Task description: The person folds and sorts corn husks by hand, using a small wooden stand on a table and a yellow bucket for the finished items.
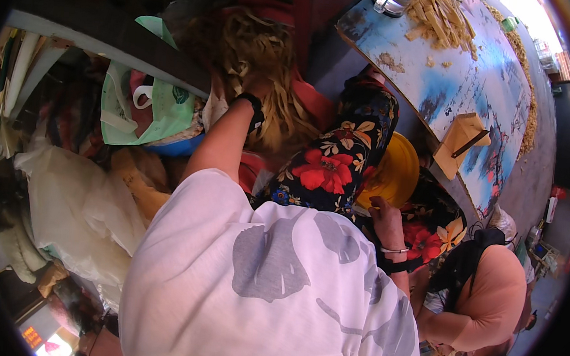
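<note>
A person in a white top has the left hand sunk in a heap of long tan strips; they hide its fingers, so I cannot tell whether it grips any. Left of that hand is a pale green bag. The right hand, fingers bent, is just below a round yellow container; its grip I cannot tell. Up and right of it stands a blue-and-white table.

No legible text — orange sign blurry
</note>
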`<action>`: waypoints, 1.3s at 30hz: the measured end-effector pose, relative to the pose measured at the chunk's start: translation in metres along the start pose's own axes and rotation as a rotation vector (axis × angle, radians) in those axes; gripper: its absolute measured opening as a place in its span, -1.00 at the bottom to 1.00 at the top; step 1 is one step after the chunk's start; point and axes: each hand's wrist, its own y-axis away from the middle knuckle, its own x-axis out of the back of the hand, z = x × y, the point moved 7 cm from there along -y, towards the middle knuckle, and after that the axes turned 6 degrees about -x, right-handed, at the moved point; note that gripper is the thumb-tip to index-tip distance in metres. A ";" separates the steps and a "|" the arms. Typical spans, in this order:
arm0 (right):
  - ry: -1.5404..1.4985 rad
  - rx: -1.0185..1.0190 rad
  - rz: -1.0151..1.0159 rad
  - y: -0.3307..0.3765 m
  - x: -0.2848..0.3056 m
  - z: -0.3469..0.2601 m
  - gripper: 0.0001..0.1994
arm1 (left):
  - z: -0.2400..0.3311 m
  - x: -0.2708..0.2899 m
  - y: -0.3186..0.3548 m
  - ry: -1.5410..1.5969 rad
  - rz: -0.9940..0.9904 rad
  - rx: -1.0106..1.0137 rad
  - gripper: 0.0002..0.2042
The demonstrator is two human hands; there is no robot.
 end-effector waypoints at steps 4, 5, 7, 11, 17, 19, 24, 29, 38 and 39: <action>0.004 -0.053 0.024 0.007 -0.001 0.006 -0.77 | 0.031 0.087 0.017 0.352 0.250 0.383 -0.75; -0.017 -0.063 0.038 0.006 0.002 0.006 -0.79 | 0.023 0.104 0.036 0.776 0.527 0.604 -0.76; -0.036 -0.069 0.049 0.002 0.009 -0.002 -0.80 | 0.038 0.156 0.046 1.000 0.648 0.595 -0.78; -0.182 0.196 0.219 -0.016 0.063 -0.097 -0.74 | 0.074 0.233 0.059 1.347 0.773 0.374 -0.83; -0.360 0.459 0.155 -0.071 0.073 -0.221 -0.36 | 0.146 0.367 0.049 1.408 0.647 0.039 -0.83; -0.302 0.498 0.187 -0.090 0.064 -0.229 -0.36 | 0.145 0.367 0.029 1.440 0.599 -0.036 -0.82; -0.238 0.487 0.141 -0.075 0.056 -0.215 -0.51 | 0.064 0.223 0.002 0.923 0.397 0.372 -0.80; -0.251 0.365 0.164 -0.051 0.069 -0.191 -0.66 | 0.082 0.099 -0.014 0.590 0.235 0.324 -0.75; -0.263 0.306 0.050 -0.051 0.052 -0.180 -0.69 | 0.094 0.063 -0.032 0.486 0.205 0.288 -0.78; -0.265 0.315 0.048 -0.052 0.051 -0.180 -0.69 | 0.086 0.061 -0.023 0.867 0.200 0.337 -0.81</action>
